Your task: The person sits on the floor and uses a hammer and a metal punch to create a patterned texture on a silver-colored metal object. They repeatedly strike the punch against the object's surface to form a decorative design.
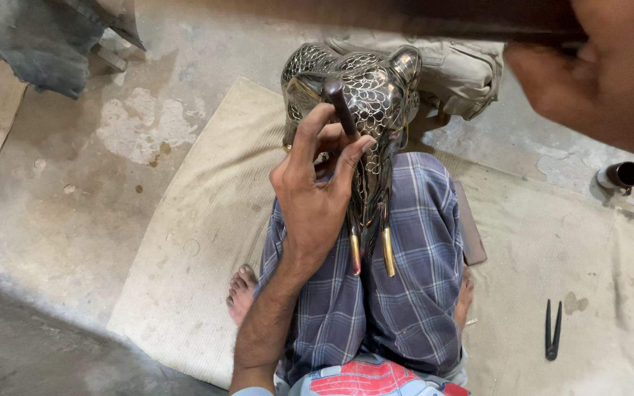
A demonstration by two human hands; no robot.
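Head view: a seated person's lap is seen from above, with a metal elephant head (365,110) resting on it; all places below are given relative to this piece.
Elephant head: dark, polished metal is chased with a scale-like net pattern; a rounded ear is seen at its upper right, the trunk tapers down toward the viewer, and two brass-coloured tusks (388,251) hang at its lower end.
Punch: a short, dark, cylindrical metal tool (342,107) is set slanted against the patterned front of the elephant head.
Left hand (317,191): it is placed just below and left of the elephant head; the fingers (308,136) are curled closed around the punch, pinching it between thumb and fingertips.
Right hand (596,81): it is raised to the upper right of the elephant head, blurred and close to the lens; a dark long shape (478,26) runs beside it, but whether the fingers grip it cannot be told.
Checked cloth (405,293): soft blue plaid fabric is spread over the legs beneath the elephant head.
Mat (192,242): coarse, beige woven sacking lies under the person, below and left of the elephant head.
Floor (75,183): rough, stained concrete is seen far left.
Pliers (552,330): a slim black pair lies well to the lower right.
Metal tube (621,176): a short dark cylinder lies far right.
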